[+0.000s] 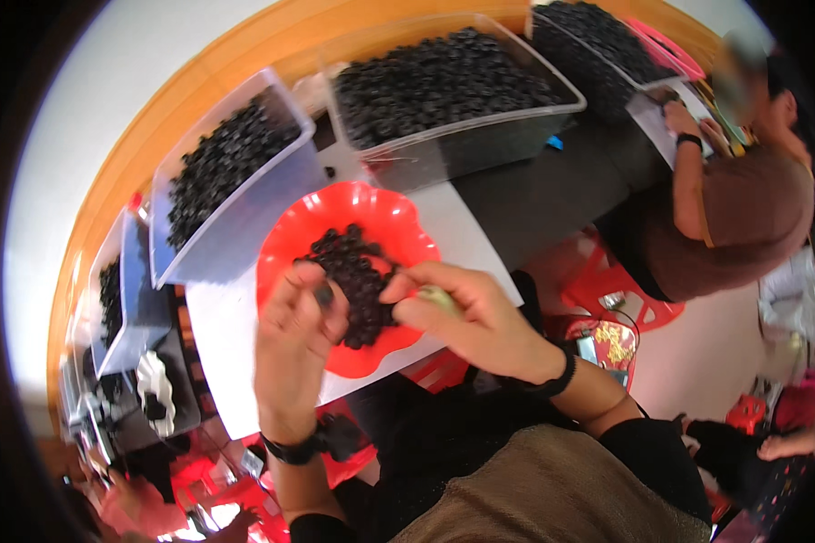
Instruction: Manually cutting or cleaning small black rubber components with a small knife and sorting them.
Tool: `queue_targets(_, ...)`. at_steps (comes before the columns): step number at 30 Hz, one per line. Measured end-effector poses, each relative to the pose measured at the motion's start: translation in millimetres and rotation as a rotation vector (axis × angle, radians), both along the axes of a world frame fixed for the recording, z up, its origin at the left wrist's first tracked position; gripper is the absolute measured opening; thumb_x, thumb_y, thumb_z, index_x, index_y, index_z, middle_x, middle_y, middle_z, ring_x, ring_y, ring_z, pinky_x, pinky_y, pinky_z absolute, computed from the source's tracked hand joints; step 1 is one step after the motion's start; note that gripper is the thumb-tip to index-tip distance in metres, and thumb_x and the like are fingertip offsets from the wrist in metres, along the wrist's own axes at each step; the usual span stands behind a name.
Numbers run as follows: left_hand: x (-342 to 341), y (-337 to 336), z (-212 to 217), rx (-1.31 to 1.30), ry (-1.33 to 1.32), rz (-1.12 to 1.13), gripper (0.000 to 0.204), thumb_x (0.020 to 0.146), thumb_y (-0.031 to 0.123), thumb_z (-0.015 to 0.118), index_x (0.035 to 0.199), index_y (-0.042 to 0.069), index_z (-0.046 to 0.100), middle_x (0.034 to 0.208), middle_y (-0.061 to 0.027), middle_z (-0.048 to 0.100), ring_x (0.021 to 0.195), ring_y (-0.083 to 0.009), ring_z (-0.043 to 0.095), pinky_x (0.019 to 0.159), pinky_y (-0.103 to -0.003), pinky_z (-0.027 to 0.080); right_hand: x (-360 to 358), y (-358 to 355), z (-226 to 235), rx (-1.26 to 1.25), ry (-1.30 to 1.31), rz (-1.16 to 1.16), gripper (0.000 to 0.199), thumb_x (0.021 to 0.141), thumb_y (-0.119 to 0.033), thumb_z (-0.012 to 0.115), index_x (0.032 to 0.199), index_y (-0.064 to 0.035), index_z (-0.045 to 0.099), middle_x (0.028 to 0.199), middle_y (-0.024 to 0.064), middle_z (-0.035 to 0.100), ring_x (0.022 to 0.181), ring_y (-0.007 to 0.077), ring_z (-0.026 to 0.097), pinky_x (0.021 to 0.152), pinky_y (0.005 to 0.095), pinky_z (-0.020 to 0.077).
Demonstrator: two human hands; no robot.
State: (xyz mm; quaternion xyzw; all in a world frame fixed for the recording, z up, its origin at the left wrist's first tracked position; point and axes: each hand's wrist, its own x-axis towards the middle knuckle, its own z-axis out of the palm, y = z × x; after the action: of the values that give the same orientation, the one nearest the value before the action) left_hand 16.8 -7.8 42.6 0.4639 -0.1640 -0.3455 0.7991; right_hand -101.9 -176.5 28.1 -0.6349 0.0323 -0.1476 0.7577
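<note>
Red scalloped bowl (pixel 285 226) of small black pieces (pixel 362 312), on a white surface (pixel 226 335); your left hand (pixel 294 330), fingers curled, pinches one dark piece (pixel 324 294); your right hand (pixel 475 312), nearly closed, grips a pale-green object (pixel 440 299).

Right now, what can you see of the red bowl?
The bowl is glossy red, plastic-looking, with a wavy, scalloped rim. It sits upright on a white surface, holding a heap of dark pieces. The left hand and right hand partly hide it; whether either touches it is unclear.
</note>
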Motion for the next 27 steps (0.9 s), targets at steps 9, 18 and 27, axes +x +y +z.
queue_targets(9,132.0,-13.0,82.5,0.243,-0.581,0.412,0.041,0.093,0.019,0.062,0.127,0.0,0.052,0.113,-0.0054,0.063,0.103,-0.0152,0.059,0.088,-0.026,0.044,-14.4,-5.2,-1.2,-0.098,0.126,0.013,0.015,0.095,-0.015,0.061,0.092,-0.0005,0.061,0.072,-0.0061,0.048,0.065,0.0009,0.038,0.057,0.0185,0.0319)
queue_targets(18,88.4,-57.9,-14.7,0.85,-1.09,-0.248,0.018,0.084,0.014,0.064,0.094,-0.001,0.069,0.08,-0.0065,0.068,0.075,-0.0142,0.063,0.072,-0.028,0.049,-22.6,-16.7,-11.4,-0.129,0.204,-0.019,0.014,0.094,-0.015,0.061,0.092,-0.0013,0.061,0.072,-0.0063,0.046,0.065,0.0012,0.037,0.057,0.0187,0.0309)
queue_targets(27,84.1,-73.0,-52.2,1.045,-1.311,-0.331,0.015,0.072,0.007,0.073,0.086,0.002,0.068,0.075,-0.0116,0.066,0.07,-0.0247,0.065,0.066,-0.036,0.05,-27.8,-16.2,-11.9,-0.16,0.23,-0.041,0.014,0.093,-0.016,0.062,0.091,-0.0021,0.061,0.067,-0.0074,0.043,0.062,0.001,0.035,0.055,0.0194,0.0296)
